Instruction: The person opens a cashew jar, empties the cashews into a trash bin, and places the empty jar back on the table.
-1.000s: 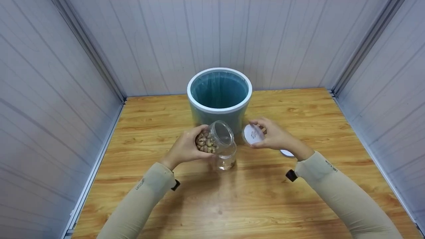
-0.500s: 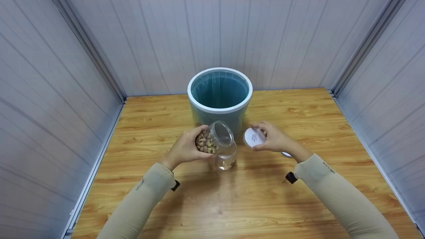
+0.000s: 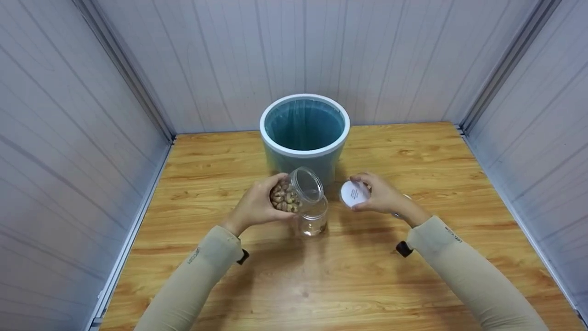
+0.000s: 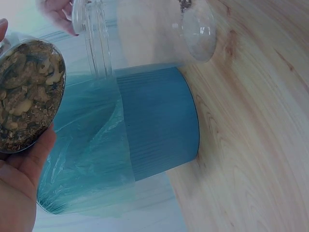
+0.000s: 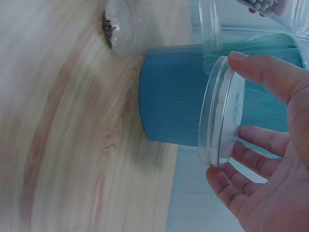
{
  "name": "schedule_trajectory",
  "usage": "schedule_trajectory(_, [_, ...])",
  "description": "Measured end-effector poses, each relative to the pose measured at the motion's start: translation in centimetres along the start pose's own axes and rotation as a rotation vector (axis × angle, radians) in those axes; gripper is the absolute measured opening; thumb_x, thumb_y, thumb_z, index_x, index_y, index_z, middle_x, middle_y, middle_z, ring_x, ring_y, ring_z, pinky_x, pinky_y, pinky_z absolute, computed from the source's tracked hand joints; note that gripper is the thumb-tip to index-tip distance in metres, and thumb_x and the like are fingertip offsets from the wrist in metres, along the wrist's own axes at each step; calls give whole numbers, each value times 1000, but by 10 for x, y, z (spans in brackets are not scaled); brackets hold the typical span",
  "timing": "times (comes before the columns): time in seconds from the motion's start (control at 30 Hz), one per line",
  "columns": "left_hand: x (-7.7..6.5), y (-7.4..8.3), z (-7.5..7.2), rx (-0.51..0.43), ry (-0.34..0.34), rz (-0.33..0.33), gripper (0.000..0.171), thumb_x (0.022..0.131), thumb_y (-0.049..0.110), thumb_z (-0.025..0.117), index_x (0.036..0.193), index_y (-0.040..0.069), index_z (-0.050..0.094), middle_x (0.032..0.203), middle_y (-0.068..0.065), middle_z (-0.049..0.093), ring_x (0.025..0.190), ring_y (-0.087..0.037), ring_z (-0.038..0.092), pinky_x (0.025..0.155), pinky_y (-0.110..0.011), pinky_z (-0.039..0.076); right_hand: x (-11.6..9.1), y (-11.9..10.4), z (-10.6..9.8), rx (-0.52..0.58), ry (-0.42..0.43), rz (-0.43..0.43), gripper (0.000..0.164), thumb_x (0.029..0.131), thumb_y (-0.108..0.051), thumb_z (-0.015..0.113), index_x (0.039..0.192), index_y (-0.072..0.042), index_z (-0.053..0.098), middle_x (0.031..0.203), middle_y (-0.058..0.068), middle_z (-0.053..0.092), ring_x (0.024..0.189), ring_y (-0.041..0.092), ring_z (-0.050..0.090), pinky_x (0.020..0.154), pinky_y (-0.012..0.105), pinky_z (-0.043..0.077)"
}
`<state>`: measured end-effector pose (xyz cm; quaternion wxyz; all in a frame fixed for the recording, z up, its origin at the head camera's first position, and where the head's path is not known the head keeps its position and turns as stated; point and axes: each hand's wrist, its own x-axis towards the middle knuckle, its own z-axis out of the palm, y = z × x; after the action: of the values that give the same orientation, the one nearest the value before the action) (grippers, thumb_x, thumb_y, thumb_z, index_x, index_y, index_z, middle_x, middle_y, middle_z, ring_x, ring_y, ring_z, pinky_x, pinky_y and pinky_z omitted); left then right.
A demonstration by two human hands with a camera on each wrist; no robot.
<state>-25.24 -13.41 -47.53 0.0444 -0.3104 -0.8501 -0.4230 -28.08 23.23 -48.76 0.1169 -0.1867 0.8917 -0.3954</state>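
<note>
My left hand grips a clear plastic jar, tilted with its mouth toward the right. Brown nut-like pieces lie in its lower end; in the left wrist view, fine crumbs show among them through the base. Below the tilted mouth, a second clear jar stands upright on the table. A little dark material sits at its bottom. To the right, my right hand pinches a clear-rimmed lid with a white printed disc, held on edge between thumb and fingers, apart from both jars.
A bin with a white rim and a blue-green liner stands right behind the jars. Another round lid lies on the wooden table, partly hidden behind my right wrist. Pale panels enclose the table's back and sides.
My right hand has shifted slightly right and toward me with the lid, covering more of the lid on the table. My left hand and the tilted jar stay nearly still.
</note>
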Motion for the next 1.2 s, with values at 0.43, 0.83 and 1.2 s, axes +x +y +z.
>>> schedule_trajectory(0.43, [0,2,2,4,6,-12,86,71,21,101,145,3,62,131,-12,74,117,-25,71,106,-45,60,-1,24,7,-75,12,-34,84,80,-18,96,151,5,57,158,26,53,147,49,48,122,67,40])
schedule_trajectory(0.83, [0,1,2,13,2,-18,87,71,23,102,145,2,62,132,-13,73,117,-26,72,106,-44,60,1,45,18,-101,9,-30,84,79,-18,97,148,11,57,153,32,55,143,54,50,122,67,40])
schedule_trajectory(1.2, [1,3,1,16,0,-13,87,71,24,102,145,4,62,131,-12,74,117,-25,72,106,-44,60,-1,55,25,-123,-5,-14,81,81,-17,96,147,10,59,151,30,57,142,53,52,119,66,44])
